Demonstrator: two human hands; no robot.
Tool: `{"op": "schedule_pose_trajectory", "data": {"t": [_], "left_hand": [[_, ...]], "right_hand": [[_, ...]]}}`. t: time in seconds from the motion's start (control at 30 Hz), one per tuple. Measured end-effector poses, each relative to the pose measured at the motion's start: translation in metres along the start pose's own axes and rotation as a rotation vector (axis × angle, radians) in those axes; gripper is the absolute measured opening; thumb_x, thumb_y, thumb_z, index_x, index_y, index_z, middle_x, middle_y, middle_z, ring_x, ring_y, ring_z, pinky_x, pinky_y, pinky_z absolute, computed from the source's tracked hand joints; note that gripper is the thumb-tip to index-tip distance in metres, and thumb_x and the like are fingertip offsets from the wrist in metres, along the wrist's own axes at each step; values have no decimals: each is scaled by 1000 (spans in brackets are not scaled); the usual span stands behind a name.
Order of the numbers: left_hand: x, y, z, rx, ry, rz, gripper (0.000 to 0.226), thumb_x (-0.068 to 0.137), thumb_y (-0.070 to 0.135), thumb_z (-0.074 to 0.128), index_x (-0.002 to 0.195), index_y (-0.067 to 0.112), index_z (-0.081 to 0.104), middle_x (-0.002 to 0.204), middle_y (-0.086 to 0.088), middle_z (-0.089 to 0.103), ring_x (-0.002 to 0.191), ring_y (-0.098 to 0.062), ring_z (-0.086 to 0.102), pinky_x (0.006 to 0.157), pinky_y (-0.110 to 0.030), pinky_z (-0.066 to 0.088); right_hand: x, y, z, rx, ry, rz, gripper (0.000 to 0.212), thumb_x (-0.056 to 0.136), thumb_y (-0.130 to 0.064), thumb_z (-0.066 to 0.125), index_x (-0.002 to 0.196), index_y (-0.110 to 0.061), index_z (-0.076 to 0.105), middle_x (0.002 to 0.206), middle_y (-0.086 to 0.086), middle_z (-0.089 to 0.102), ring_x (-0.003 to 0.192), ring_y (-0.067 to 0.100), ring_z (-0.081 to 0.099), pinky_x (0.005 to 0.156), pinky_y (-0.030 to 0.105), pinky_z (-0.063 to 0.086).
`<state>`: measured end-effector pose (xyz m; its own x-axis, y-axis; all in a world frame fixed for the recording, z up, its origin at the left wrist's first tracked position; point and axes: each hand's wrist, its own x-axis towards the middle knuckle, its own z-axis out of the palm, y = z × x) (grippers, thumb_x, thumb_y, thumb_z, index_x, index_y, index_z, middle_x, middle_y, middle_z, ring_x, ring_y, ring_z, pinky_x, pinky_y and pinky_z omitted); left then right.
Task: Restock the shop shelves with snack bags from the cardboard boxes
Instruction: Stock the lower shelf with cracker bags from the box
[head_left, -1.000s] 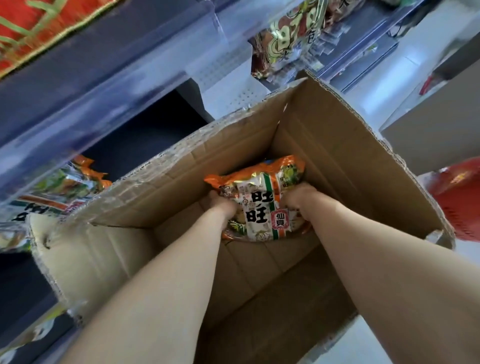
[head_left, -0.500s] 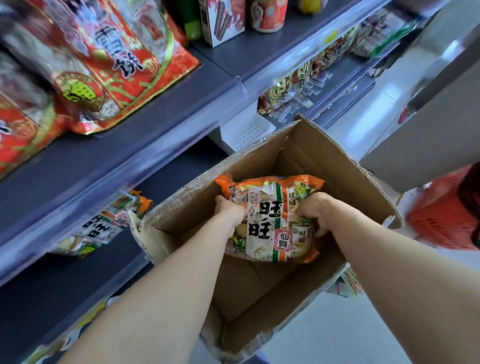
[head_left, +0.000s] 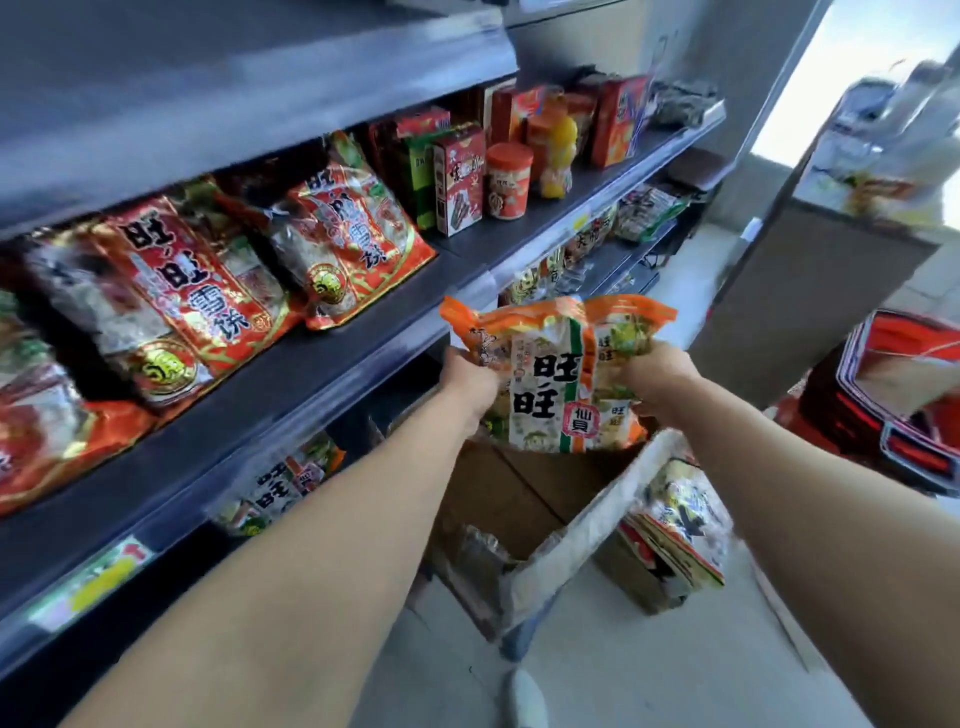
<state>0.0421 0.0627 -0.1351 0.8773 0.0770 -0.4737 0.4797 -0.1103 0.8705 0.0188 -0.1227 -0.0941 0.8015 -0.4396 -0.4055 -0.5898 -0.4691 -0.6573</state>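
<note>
Head view. I note a dark grey shelf (head_left: 332, 364) running along the left. On it lie large red snack bags (head_left: 176, 291), and further along stand small upright cartons (head_left: 460, 182), a round red tub (head_left: 508, 181) and a yellow bottle (head_left: 558, 156). The shelf below holds orange and white bags (head_left: 280, 483), partly hidden behind the left forearm. An open cardboard box (head_left: 519, 499) stands on the floor (head_left: 623, 665) just beside the shelving, its near flap hanging outward. A second, smaller box (head_left: 670, 535) of packets sits just beside it on the right. A red basket (head_left: 893, 410) and a grey bench (head_left: 810, 312) stand further right; the goods on top of the bench are too blurred to identify. The front edge of the shelf lies between the held bag and the lower shelf space.

Writing: the red bags read 旺旺 and 雪饼. The held bag reads 旺旺 in large black characters, with 仙贝 on a red label. A yellow price strip (head_left: 93, 582) on the shelf edge is unreadable.

The snack bag (head_left: 558, 374) is orange at top and bottom, with a pale centre panel and a green and orange stripe. It is upright, plump and slightly crumpled. It is held clear above the open box, level with the shelf edge. The left hand (head_left: 470, 384) grips its left side and the right hand (head_left: 657, 382) its right side, fingers of both curled round the packet.
</note>
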Motion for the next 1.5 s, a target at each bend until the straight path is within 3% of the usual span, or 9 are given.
{"op": "schedule_pose_trajectory", "data": {"t": [0.3,0.53,0.63,0.77,0.9,1.03,1.2,1.37,1.5], "left_hand": [[-84,21,-97,35,118,106,76,76,17,77,137,13,34,129,-10,55,113,-32,57,94,-50,50],[-135,-20,-175,78,182,-30,38,83,2,68,119,0,54,119,-17,61,105,-31,60,78,-39,50],[-151,-47,-200,92,246,-121,34,84,-1,65,117,-3,54,118,-20,61,104,-31,60,76,-35,47],[-162,-86,-227,29,294,-260,12,89,-1,59,99,1,53,77,-9,56,75,-23,56,75,-35,44],[-162,-128,-246,-39,382,-355,15,92,4,58,78,4,51,75,-6,52,63,-17,49,75,-35,46],[-147,-180,-255,-76,441,-442,16,87,-6,59,101,1,56,88,-11,55,73,-22,54,68,-33,49],[-121,-242,-249,-137,508,-455,31,84,-3,61,115,0,60,105,-15,62,85,-28,60,69,-36,51],[-84,-280,-240,-132,572,-346,10,85,2,59,82,11,61,83,-10,59,63,-24,52,50,-28,39],[-49,-291,-244,-137,637,-186,12,85,4,60,88,15,64,91,-8,65,82,-26,62,78,-39,55]], "right_hand": [[-109,-40,13,181,-89,-127,24,88,-4,59,111,-11,63,110,12,68,100,30,65,75,39,55],[-173,-46,65,170,-290,-202,19,91,0,55,103,-13,63,93,2,66,75,14,61,60,31,49],[-188,-46,98,101,-382,-215,21,90,-2,59,109,-10,64,105,8,67,96,24,63,69,36,52],[-198,-42,143,-70,-499,-210,26,89,-4,61,115,-8,59,116,12,63,107,28,59,70,39,52],[-192,-34,190,-169,-605,-190,40,91,-7,60,130,-6,52,128,11,57,116,28,53,73,39,52],[-175,-18,238,-268,-682,-211,43,93,-9,57,135,-4,47,126,8,53,110,27,54,73,38,53],[-148,17,289,-348,-636,-230,27,92,-8,53,119,-6,58,112,13,60,97,28,58,82,40,56],[-121,45,330,-272,-480,-312,28,93,-7,50,121,-6,56,100,7,56,92,26,56,73,31,45],[-106,45,360,-50,-367,-375,22,93,-5,48,114,-8,54,105,10,59,88,24,52,71,29,39]]}}
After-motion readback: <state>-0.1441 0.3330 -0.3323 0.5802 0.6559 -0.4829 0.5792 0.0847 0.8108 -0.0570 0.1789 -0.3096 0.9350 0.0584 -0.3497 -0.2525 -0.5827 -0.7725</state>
